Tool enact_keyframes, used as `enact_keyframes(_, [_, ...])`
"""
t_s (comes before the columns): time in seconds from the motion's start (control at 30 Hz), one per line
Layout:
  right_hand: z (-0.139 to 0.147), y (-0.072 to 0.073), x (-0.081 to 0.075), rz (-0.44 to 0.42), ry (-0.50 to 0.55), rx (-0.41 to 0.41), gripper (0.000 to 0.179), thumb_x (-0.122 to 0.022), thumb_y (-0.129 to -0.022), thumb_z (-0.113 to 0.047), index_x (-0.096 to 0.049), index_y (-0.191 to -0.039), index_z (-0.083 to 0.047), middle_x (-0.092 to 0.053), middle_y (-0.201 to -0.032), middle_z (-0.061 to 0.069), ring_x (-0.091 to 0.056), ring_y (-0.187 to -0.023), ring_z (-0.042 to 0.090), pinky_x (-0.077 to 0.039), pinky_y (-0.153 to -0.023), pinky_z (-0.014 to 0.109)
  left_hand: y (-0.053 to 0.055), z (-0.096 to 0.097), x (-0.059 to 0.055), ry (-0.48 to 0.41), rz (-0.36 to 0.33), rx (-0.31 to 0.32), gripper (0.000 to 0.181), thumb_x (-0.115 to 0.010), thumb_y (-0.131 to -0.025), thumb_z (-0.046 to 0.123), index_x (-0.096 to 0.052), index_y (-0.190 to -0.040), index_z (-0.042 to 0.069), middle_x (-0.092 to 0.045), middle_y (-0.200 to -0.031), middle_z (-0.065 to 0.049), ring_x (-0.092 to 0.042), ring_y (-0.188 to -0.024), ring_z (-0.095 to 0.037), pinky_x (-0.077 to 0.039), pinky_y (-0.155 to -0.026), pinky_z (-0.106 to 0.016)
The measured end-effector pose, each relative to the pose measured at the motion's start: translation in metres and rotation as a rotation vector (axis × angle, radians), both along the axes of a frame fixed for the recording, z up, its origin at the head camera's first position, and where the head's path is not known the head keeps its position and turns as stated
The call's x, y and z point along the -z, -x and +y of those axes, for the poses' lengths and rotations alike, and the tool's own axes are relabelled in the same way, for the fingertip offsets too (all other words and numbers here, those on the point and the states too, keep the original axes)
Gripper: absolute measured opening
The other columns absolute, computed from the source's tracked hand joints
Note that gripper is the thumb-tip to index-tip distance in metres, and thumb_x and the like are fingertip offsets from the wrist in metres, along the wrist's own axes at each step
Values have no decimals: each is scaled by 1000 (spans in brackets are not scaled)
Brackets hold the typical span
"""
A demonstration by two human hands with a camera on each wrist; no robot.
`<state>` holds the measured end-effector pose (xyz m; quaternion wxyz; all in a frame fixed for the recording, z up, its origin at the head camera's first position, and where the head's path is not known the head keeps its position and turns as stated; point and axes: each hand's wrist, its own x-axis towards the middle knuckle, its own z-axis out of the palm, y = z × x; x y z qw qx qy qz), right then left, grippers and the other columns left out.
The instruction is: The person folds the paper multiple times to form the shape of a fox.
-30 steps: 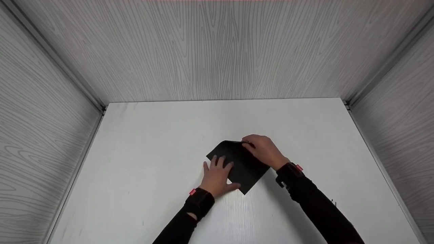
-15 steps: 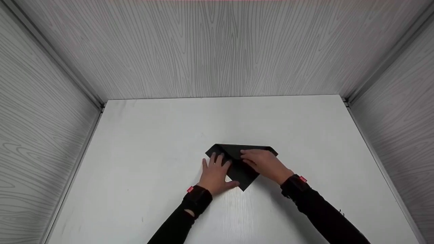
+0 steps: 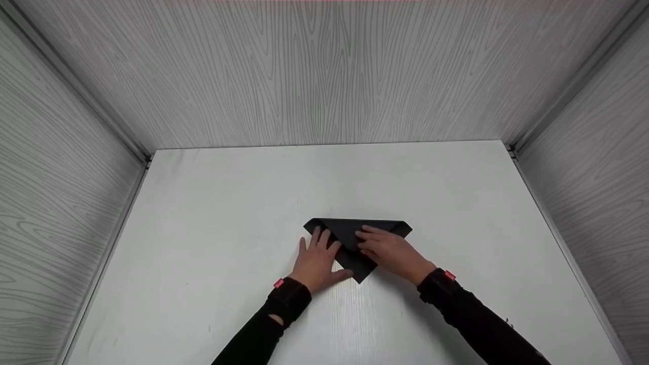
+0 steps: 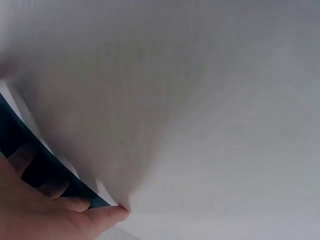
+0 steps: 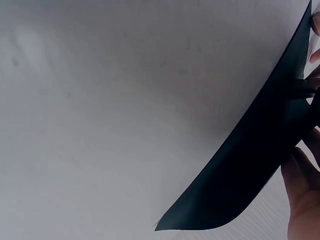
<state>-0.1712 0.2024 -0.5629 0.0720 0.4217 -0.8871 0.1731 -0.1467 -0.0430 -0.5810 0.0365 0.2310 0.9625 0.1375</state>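
Head view, left grip (image 3: 315, 266) spread on black sheet (image 3: 352, 262), right grip (image 3: 394, 254) touching folded flap (image 3: 345, 231), pinching unclear

one sheet (image 3: 346, 233), two hands (image 3: 315, 261) (image 3: 393, 252)

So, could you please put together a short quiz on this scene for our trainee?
1. True or false: the left hand is clenched in a fist.
2. In the head view, which side of the dark sheet is folded over? A) the near side B) the far side C) neither
3. Fill in the colour: the right wrist's band carries a small ____ tag.

Key: 1. False, its fingers are spread; 2. B; 3. red.
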Motion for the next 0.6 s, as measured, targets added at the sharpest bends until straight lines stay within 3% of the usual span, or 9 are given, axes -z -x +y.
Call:
enact_keyframes(0.2, [0,-2,0,-23,-25,0,22,-73,-97,-11,-77,-118,-5,-70,-131,13,-57,-134,30,-53,-101,39,-1,-12,-3,47,-28,72,82,-62,-92,71,-54,-152,15,-41,-159,-17,-31,-151,-41,-29,-116,-66])
enact_keyframes(0.43, [-2,-4,3,-39,-42,-20,22,-72,-98,-12,-76,-119,-6,-69,-132,14,-57,-134,31,-53,-101,40,-2,-29,-4,104,-81,167,79,-57,-97,66,-41,-160,21,-32,-166,-12,-19,-157,-35,-21,-122,-60])
enact_keyframes(0.6, [-4,-5,6,-49,-50,-44,23,-72,-97,-12,-77,-119,-5,-70,-130,13,-58,-133,32,-52,-102,40,-2,-33,-3,143,-79,187,81,-53,-98,68,-38,-162,20,-30,-168,-14,-16,-157,-34,-19,-123,-56])
